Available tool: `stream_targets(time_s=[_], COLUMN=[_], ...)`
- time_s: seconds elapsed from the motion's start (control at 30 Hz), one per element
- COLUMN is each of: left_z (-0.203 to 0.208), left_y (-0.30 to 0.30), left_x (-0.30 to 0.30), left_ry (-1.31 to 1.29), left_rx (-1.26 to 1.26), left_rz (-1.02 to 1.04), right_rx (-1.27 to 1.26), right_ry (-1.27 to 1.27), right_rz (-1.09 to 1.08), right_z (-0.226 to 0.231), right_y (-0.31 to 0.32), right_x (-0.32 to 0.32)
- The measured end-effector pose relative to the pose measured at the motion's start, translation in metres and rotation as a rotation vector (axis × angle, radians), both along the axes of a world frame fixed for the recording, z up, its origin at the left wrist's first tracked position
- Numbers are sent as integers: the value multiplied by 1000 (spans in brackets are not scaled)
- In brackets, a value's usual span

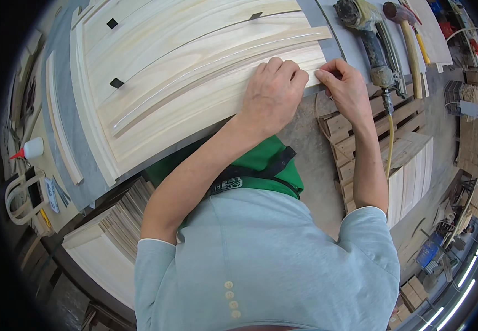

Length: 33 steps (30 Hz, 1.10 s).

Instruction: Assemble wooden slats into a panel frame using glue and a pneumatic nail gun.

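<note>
A pale wooden panel (195,77) made of several planks lies on a grey workbench, with a shiny strip of clear tape (211,60) running across it. My left hand (274,91) presses flat on the panel's near right corner, fingers curled. Just to its right, my right hand (346,85) pinches the panel's right end, thumb and fingers closed on the edge or the tape end there; I cannot tell which.
A pneumatic nail gun (371,38) with a yellow hose and a wooden-handled hammer (410,38) lie on the bench to the right. A glue bottle (29,149) stands at left. Stacked boards (112,231) and wooden pallets (404,160) sit below the bench.
</note>
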<state>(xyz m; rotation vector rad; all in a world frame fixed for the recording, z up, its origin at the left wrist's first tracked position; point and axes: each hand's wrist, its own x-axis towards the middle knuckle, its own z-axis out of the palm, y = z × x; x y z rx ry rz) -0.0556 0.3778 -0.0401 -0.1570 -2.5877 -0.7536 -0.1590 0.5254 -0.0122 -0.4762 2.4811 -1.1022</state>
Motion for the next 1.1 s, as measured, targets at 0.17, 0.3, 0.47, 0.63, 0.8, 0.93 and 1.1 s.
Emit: stream_targets(time_s=[0.17,0.3,0.47,0.63,0.8,0.93,1.1], left_z=[0,0,-4,-8,-9,-10,-9], left_y=[1,-1,-1,-2,-1,0,-1], left_x=[0,1,1,-2,-2,-2,1], left_ry=[12,17,49,149,154,177,167], left_rx=[-23,-32,-25,-31,-39,-33,-9], left_rz=[4,4,-10,-19,-14,-17,-16], right_rx=[21,-73,116,416,408,441,291], right_ry=[-11,105,457,797,827,811,362], right_rz=[23,-91,-169,-55,-48,12,-171], right_z=[8,30,35,3,-14,-6,78], right_y=[4,18,37,42,40,44,46], right_x=[-5,-35,-76,-102,-123,-135,-103])
